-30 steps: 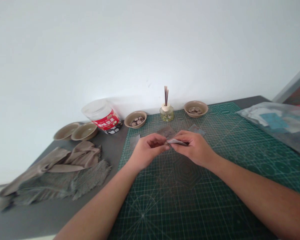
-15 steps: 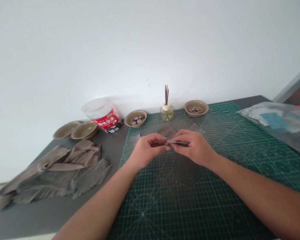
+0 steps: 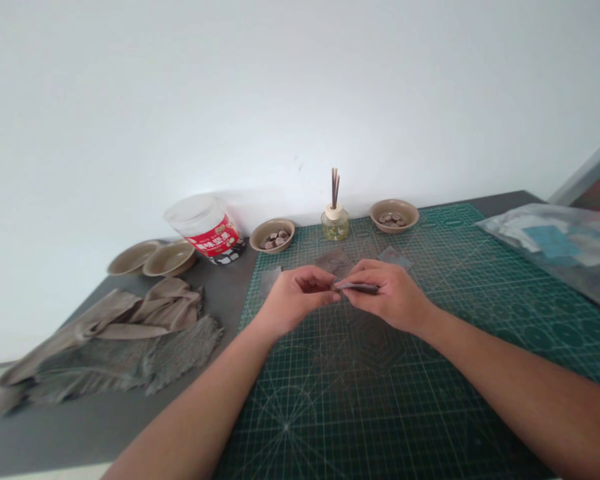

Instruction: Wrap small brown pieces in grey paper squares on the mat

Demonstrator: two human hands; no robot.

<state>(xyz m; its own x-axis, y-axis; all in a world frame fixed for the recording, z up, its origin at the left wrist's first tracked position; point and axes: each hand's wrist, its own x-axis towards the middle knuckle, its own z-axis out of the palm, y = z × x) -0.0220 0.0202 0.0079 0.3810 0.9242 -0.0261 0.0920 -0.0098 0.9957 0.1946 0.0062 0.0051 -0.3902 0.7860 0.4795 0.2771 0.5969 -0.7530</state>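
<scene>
Over the green cutting mat my two hands meet at the fingertips. My left hand is closed in a pinch on a small brownish piece, mostly hidden by the fingers. In my right hand is a thin grey folded sheet, its edge pressed against that piece; its exact kind is unclear. Flat on the mat beyond the hands lie a brown square sheet, a bluish-grey sheet and a pale grey sheet.
Two bowls, one left and one right, hold several small round pieces. Between them stands a reed diffuser. Leftward are a plastic jar, two stacked-looking bowls and a crumpled cloth. A clear bag lies right.
The hands keep the same hold and nearly the same place. Otherwise only a slight shift of the camera view shows.
</scene>
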